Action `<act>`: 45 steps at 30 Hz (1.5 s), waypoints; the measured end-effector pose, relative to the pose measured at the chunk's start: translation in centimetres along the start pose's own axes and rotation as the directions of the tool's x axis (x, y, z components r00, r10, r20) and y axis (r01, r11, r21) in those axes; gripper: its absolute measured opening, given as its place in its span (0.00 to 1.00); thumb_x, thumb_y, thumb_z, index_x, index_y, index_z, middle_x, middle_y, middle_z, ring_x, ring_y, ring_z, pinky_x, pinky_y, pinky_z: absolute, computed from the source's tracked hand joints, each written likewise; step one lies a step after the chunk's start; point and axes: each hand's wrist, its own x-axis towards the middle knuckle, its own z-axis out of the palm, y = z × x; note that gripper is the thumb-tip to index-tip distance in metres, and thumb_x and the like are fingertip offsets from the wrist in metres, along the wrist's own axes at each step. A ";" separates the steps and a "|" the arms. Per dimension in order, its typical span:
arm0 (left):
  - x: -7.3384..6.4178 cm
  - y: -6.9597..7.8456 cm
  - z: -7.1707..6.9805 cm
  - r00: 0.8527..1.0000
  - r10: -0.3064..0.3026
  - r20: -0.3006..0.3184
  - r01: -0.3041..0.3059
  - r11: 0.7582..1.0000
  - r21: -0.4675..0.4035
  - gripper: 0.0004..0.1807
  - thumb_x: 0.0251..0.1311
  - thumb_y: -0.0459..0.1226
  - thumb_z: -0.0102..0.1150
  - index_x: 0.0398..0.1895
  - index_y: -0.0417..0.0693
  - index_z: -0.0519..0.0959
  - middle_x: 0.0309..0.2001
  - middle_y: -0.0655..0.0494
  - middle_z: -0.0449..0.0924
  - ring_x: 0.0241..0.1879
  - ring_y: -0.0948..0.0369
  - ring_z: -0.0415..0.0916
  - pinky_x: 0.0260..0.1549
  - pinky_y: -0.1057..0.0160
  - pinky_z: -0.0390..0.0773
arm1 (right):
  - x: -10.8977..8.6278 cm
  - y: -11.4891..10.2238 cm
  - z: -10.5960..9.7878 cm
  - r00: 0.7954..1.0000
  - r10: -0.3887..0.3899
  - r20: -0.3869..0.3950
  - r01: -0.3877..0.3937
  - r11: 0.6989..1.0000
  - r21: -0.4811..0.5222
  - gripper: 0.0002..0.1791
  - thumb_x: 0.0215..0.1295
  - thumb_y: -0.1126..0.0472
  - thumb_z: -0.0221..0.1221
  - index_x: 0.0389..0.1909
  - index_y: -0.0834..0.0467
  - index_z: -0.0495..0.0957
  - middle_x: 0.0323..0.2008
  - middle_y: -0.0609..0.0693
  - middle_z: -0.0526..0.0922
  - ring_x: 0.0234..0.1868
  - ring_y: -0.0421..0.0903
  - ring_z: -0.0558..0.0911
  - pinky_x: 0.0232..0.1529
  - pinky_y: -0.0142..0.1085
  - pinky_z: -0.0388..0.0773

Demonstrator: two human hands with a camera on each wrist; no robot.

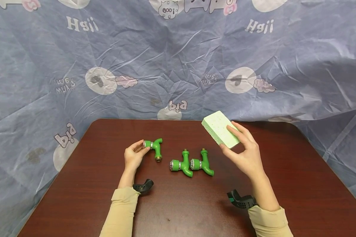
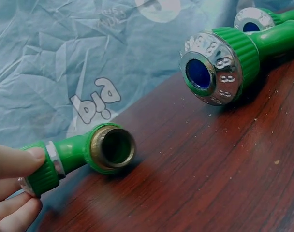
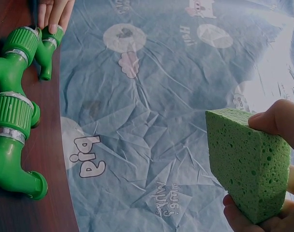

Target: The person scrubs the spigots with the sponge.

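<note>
My left hand (image 1: 134, 155) pinches the ribbed green knob of a faucet (image 1: 158, 148) at the left of the table. In the left wrist view that faucet (image 2: 72, 153) turns its brass-threaded inlet toward the camera. My right hand (image 1: 247, 153) grips a pale green sponge (image 1: 221, 129) by its edges, raised over the table's right half. Pores cover the sponge (image 3: 248, 164) in the right wrist view, with the thumb on top and fingers below. Between the hands lie two more green faucets, a nearer-left one (image 1: 185, 163) and one beside it (image 1: 205, 163).
The dark red-brown wooden table (image 1: 178, 210) spreads under everything. Behind it hangs a wrinkled blue cloth (image 1: 154, 65) printed with cartoons. A black wrist strap mount (image 1: 143, 186) sits on the left wrist, another mount (image 1: 241, 199) on the right.
</note>
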 end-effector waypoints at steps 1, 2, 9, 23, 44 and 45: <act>0.0 0.0 0.0 1.000 0.008 -0.010 -0.008 1.000 0.004 0.25 0.50 0.27 0.67 0.54 0.32 0.75 0.53 0.38 0.76 0.53 0.48 0.74 0.41 0.76 0.77 | 0.1 -0.5 0.0 1.000 0.001 0.003 -0.001 1.000 0.000 0.31 0.37 0.78 0.69 0.49 0.69 0.77 0.55 0.64 0.74 0.54 0.48 0.73 0.48 0.20 0.64; 0.0 0.0 0.0 1.000 0.015 -0.018 -0.014 1.000 0.008 0.25 0.51 0.27 0.67 0.54 0.31 0.75 0.53 0.37 0.76 0.54 0.48 0.74 0.42 0.75 0.77 | 0.2 -0.9 -0.1 1.000 0.003 0.006 -0.003 1.000 -0.001 0.30 0.38 0.79 0.69 0.49 0.70 0.77 0.55 0.65 0.74 0.54 0.50 0.73 0.47 0.20 0.64; -0.3 0.9 0.4 0.997 0.039 -0.059 -0.041 0.999 -0.029 0.25 0.54 0.27 0.63 0.57 0.31 0.73 0.56 0.39 0.73 0.58 0.50 0.70 0.53 0.63 0.73 | 0.3 -2.2 -0.3 1.000 0.020 0.019 -0.019 1.000 -0.011 0.29 0.39 0.79 0.68 0.49 0.71 0.77 0.54 0.67 0.73 0.53 0.55 0.73 0.47 0.20 0.63; -2.6 6.3 2.3 0.977 0.166 0.132 -0.135 0.967 -0.214 0.17 0.52 0.27 0.66 0.47 0.30 0.79 0.46 0.36 0.79 0.34 0.63 0.83 0.32 0.65 0.83 | 0.4 -2.1 -0.4 1.000 0.002 0.009 -0.002 1.000 -0.009 0.29 0.38 0.79 0.68 0.48 0.71 0.77 0.54 0.67 0.73 0.53 0.50 0.73 0.47 0.20 0.64; -3.7 3.1 4.9 0.782 0.052 0.621 -0.076 0.997 0.012 0.28 0.46 0.29 0.71 0.52 0.28 0.75 0.51 0.34 0.76 0.53 0.44 0.74 0.49 0.58 0.77 | 0.5 -2.4 -0.6 0.999 0.029 0.023 -0.029 1.000 -0.004 0.29 0.39 0.79 0.68 0.49 0.71 0.77 0.54 0.67 0.73 0.54 0.53 0.72 0.46 0.20 0.64; -3.7 3.0 4.9 0.773 0.051 0.633 -0.081 0.997 0.019 0.29 0.45 0.30 0.71 0.53 0.29 0.75 0.51 0.35 0.76 0.53 0.44 0.74 0.50 0.57 0.77 | 0.5 -2.4 -0.6 0.999 0.030 0.023 -0.030 1.000 -0.005 0.29 0.39 0.79 0.68 0.49 0.71 0.77 0.54 0.67 0.73 0.53 0.54 0.72 0.46 0.20 0.64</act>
